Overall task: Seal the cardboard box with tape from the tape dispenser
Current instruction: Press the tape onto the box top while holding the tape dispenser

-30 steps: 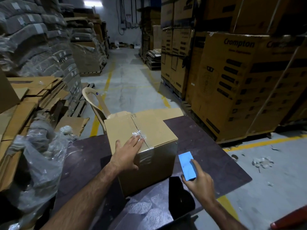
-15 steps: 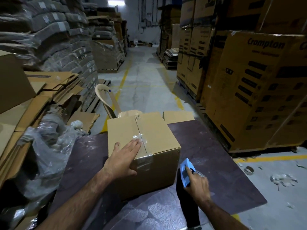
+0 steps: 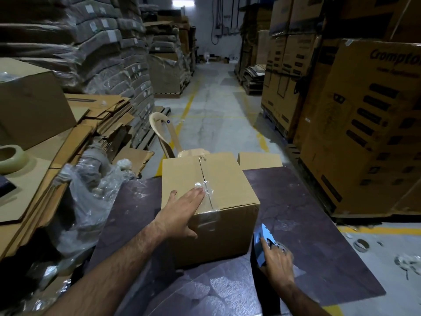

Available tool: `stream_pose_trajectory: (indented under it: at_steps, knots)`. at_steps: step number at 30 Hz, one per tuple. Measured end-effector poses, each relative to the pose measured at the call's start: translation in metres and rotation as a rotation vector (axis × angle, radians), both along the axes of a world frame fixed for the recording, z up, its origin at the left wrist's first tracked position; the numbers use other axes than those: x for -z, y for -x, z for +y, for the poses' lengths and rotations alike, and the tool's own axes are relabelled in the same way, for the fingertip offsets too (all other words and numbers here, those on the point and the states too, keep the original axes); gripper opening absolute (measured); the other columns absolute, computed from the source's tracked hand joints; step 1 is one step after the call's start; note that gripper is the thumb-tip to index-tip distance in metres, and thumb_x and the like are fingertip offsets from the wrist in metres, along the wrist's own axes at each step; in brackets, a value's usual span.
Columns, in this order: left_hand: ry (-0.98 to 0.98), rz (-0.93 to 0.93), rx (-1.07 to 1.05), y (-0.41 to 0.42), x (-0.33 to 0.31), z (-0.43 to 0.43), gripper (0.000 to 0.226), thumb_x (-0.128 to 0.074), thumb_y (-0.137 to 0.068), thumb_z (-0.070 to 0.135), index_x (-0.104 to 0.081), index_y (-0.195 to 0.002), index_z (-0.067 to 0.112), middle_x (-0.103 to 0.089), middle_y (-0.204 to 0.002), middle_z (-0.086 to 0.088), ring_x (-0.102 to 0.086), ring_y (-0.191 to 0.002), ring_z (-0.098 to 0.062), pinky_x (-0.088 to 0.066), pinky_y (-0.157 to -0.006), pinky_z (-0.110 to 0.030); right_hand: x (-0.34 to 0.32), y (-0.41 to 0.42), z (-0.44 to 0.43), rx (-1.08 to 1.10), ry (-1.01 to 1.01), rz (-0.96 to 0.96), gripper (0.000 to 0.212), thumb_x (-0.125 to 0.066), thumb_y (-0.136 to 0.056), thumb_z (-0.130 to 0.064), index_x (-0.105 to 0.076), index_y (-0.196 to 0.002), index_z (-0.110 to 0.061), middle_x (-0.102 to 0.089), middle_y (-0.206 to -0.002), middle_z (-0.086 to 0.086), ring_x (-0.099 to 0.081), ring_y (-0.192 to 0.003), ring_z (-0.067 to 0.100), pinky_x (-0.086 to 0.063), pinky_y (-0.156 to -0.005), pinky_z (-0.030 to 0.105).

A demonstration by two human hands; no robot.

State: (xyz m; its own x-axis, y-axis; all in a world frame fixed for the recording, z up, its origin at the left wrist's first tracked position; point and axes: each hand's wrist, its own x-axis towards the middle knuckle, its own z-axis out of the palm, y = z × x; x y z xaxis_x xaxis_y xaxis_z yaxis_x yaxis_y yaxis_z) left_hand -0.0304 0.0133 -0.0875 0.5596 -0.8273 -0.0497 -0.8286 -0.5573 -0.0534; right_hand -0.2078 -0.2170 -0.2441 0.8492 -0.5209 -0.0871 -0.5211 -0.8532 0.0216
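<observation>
A closed brown cardboard box (image 3: 227,185) stands on a dark purple table (image 3: 319,236). Clear tape (image 3: 206,190) runs along its top seam from the middle to the near edge and down the front, with a crumpled end at mid-seam. My left hand (image 3: 182,210) lies flat on the box top, fingers spread, fingertips on the tape. To the right of the box, low by its front corner, my right hand (image 3: 276,263) grips a blue tape dispenser (image 3: 262,242) just above the table.
A plastic chair (image 3: 168,137) stands behind the box. Flattened cartons (image 3: 95,124) and a crumpled plastic bag (image 3: 91,201) lie to the left. Tall stacked printed cartons (image 3: 364,133) line the right. A tape roll core (image 3: 361,245) lies on the concrete floor.
My right hand turned the blue dispenser and lowered it beside the box's right front corner. My left hand stayed pressed on the taped seam. The camera view shifted left.
</observation>
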Motion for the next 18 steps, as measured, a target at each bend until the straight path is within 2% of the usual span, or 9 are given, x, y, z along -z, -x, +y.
stream_pose_trajectory:
  at_steps: [3, 9, 13, 18]
  knots:
    - [0.062, 0.049, -0.003, 0.001, -0.003, 0.001, 0.118, -0.072, -0.069, 0.059, 0.000, -0.152, 0.016, 0.002, -0.162, -0.002, 0.001, -0.148, -0.016, -0.003, -0.117, -0.053, 0.003, 0.000, -0.001, -0.025, -0.017, 0.054, 0.095, -0.064, -0.083, -0.048, -0.001, -0.151, -0.025, -0.051, -0.135, 0.006, -0.049, -0.119, 0.021, -0.036, -0.098, 0.036]
    - [0.170, 0.107, 0.004, -0.004, -0.005, 0.005, 0.101, -0.068, -0.075, 0.058, -0.014, -0.151, 0.020, -0.014, -0.161, 0.000, -0.011, -0.147, -0.014, -0.009, -0.120, -0.049, 0.001, 0.002, 0.001, -0.059, -0.030, 0.126, 0.086, -0.060, -0.088, -0.034, -0.002, -0.151, -0.020, -0.043, -0.141, 0.011, -0.042, -0.127, 0.025, -0.035, -0.101, 0.039]
    - [0.158, 0.095, 0.015, -0.005, -0.003, 0.006, 0.099, -0.070, -0.077, 0.051, -0.013, -0.151, 0.020, -0.013, -0.161, 0.000, -0.010, -0.147, -0.015, -0.011, -0.119, -0.051, 0.002, 0.005, 0.005, -0.080, -0.064, 0.167, 0.083, -0.059, -0.090, -0.025, -0.003, -0.151, -0.020, -0.042, -0.142, 0.013, -0.039, -0.129, 0.028, -0.033, -0.104, 0.040]
    - [0.089, 0.078, 0.025, -0.005, -0.003, 0.008, 0.098, -0.070, -0.081, 0.037, -0.005, -0.152, 0.019, -0.004, -0.162, 0.000, -0.003, -0.148, -0.015, -0.005, -0.120, -0.049, -0.007, 0.007, 0.012, -0.053, -0.111, 0.162, 0.088, -0.065, -0.085, -0.028, -0.007, -0.151, -0.020, -0.039, -0.142, 0.015, -0.038, -0.128, 0.032, -0.034, -0.104, 0.042]
